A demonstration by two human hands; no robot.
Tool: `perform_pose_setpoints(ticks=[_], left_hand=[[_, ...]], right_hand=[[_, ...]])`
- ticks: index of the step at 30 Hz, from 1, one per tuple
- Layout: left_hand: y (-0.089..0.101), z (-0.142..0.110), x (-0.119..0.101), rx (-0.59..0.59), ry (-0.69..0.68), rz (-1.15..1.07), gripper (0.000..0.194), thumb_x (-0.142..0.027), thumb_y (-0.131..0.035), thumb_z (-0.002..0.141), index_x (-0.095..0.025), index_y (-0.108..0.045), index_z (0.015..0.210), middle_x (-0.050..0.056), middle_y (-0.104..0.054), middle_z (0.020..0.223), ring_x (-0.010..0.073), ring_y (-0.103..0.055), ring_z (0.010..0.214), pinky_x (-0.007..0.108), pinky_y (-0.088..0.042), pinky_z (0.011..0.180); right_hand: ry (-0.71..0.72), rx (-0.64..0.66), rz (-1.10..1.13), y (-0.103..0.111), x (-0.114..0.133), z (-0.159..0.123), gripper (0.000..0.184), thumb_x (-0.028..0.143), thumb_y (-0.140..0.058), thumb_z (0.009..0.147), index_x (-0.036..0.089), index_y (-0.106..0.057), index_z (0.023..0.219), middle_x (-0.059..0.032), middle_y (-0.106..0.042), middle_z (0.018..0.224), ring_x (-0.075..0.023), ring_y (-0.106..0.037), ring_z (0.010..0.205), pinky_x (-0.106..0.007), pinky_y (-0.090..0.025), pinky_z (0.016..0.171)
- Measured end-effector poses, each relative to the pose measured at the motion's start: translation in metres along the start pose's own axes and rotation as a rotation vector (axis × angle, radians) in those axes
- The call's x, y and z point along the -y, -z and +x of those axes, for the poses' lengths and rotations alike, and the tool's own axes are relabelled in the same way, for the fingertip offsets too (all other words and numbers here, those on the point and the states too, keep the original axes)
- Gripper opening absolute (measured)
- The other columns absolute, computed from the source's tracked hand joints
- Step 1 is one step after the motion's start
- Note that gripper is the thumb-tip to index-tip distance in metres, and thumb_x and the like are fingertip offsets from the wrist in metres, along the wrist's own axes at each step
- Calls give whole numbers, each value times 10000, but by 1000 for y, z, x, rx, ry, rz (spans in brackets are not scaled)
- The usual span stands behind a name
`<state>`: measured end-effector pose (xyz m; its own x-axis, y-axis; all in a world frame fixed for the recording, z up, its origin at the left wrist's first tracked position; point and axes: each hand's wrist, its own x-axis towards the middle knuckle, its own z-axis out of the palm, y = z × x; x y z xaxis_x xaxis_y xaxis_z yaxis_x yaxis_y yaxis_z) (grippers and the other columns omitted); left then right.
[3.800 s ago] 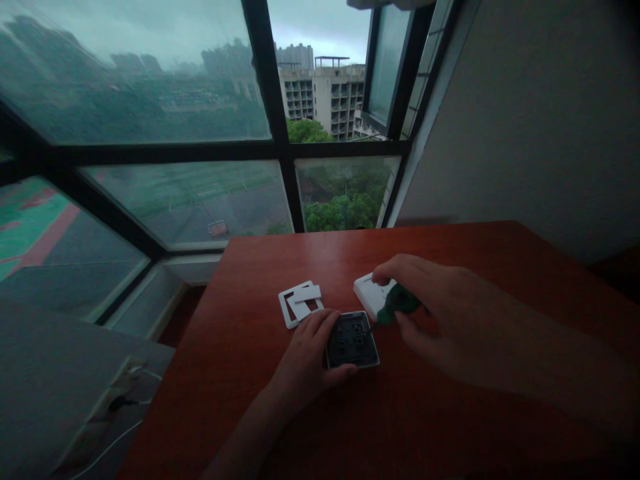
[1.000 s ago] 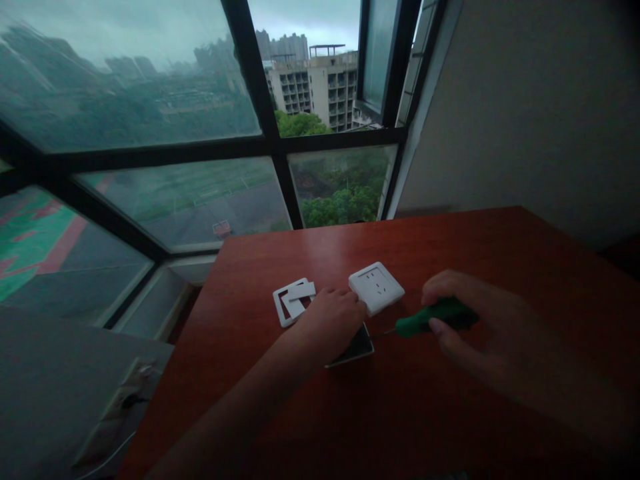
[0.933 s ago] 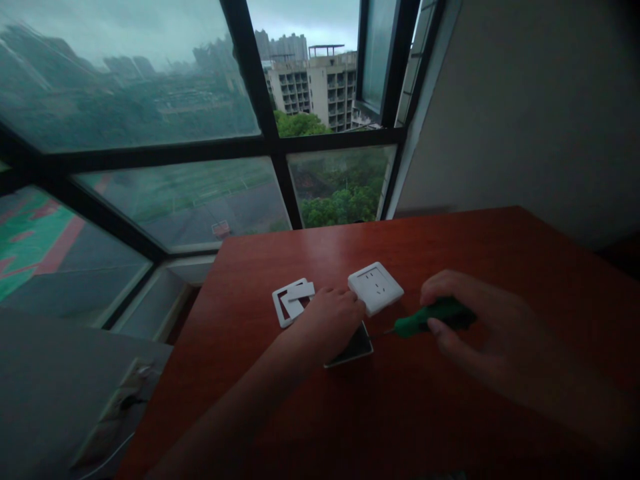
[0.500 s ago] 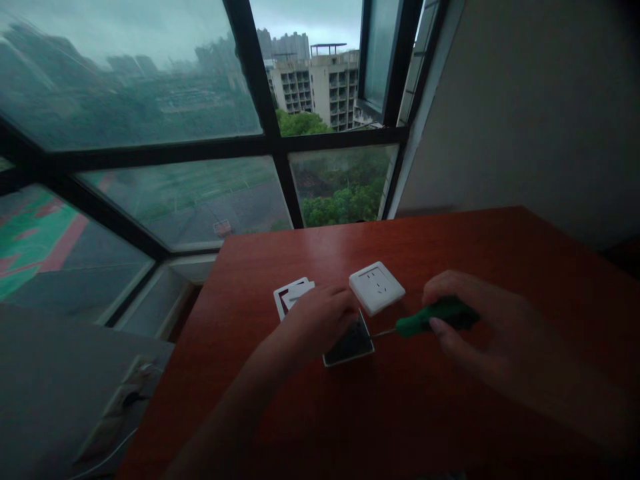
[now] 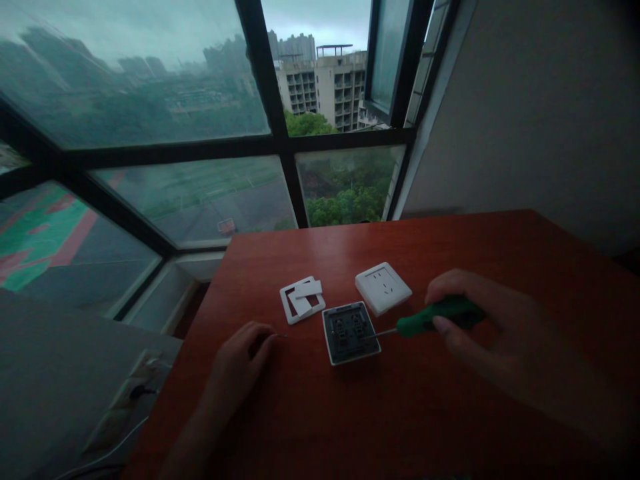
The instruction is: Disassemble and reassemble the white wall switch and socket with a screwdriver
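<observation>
My right hand [image 5: 475, 327] is closed around the green handle of a screwdriver [image 5: 425, 321]. Its thin shaft points left, and the tip lies over the dark inside of an opened switch module [image 5: 351, 350] with a white rim. Left of the module, my left hand [image 5: 247, 350] rests low at the table, thumb and forefinger pinching a small thin screw [image 5: 282, 335]. Beyond the module lie a white frame [image 5: 287, 307] with loose white plates [image 5: 307, 289] on it, and a white wall socket [image 5: 384, 287] facing up.
The reddish-brown table [image 5: 425, 247] stands against large windows with dark frames [image 5: 190, 150]. A pale wall [image 5: 525, 113] rises on the right. At lower left, wall sockets [image 5: 127, 393] with a plug and a white cable [image 5: 115, 453] are below the table's edge.
My left hand has moved left off the switch module, carrying the small screw and uncovering the module and frame. My right hand still holds the screwdriver in nearly the same place. The view has shifted slightly.
</observation>
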<state>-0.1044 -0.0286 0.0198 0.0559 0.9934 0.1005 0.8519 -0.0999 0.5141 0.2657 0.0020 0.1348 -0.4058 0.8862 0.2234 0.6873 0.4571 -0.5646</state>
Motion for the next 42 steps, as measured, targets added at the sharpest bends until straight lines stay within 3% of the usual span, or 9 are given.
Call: perform_pose_setpoints(ticks=[14, 25, 29, 32, 34, 37, 39, 42], left_hand=[[6, -6, 20, -11, -27, 95, 238, -398, -486, 909, -221, -641, 880, 46, -671, 904, 222, -643, 812, 351, -514, 735], [2, -10, 20, -79, -36, 133, 206, -375, -490, 916, -225, -631, 919, 44, -645, 938, 217, -637, 846, 341, -514, 767], [-2, -11, -2, -137, -6, 74, 211, -360, -481, 928, -214, -616, 997, 51, -630, 978, 200, -637, 819, 337, -527, 758], [-14, -10, -34, -65, -57, -48, 241, -324, -493, 934, -226, -573, 1139, 73, -601, 1127, 192, -642, 868, 348, -543, 793], [-25, -8, -56, -2, -109, -102, 387, -304, -561, 903, -274, -490, 1282, 84, -537, 1296, 232, -623, 1042, 399, -531, 893], [-42, -3, -79, 57, -156, -138, 711, -301, -713, 796, -299, -347, 1406, 90, -418, 1454, 303, -471, 1291, 482, -442, 1043], [-51, 0, -86, 82, -154, -155, 823, -322, -772, 737, -290, -317, 1422, 103, -384, 1479, 332, -441, 1318, 505, -436, 1048], [-60, 4, -88, 86, -152, -178, 797, -339, -768, 741, -280, -338, 1411, 116, -409, 1448, 351, -477, 1282, 509, -472, 1005]], right_hand=[[75, -28, 17, -16, 21, 22, 164, 175, -545, 839, 238, -525, 990, -7, -608, 937, -149, -589, 772, -292, -460, 643], [124, -38, -8, -20, 26, 31, 188, 150, -558, 811, 237, -534, 976, -2, -603, 901, -141, -586, 742, -274, -461, 647], [134, -32, -30, -18, 29, 31, 193, 145, -551, 807, 229, -530, 980, -12, -605, 908, -147, -590, 749, -276, -466, 646], [138, 20, -70, -16, 36, 34, 174, 154, -542, 820, 215, -531, 983, -25, -609, 908, -157, -591, 758, -285, -466, 649], [168, 57, -107, -15, 43, 37, 162, 164, -534, 833, 210, -541, 988, -41, -619, 944, -172, -594, 785, -304, -464, 666], [232, 109, -173, -16, 55, 46, 157, 186, -517, 869, 208, -557, 1019, -55, -623, 998, -193, -590, 820, -330, -449, 687], [256, 144, -210, -17, 62, 52, 117, 213, -499, 901, 200, -564, 997, -50, -614, 973, -189, -579, 789, -326, -428, 658], [279, 174, -248, -21, 72, 60, 149, 276, -462, 944, 189, -566, 880, -35, -587, 884, -166, -541, 689, -306, -370, 576]])
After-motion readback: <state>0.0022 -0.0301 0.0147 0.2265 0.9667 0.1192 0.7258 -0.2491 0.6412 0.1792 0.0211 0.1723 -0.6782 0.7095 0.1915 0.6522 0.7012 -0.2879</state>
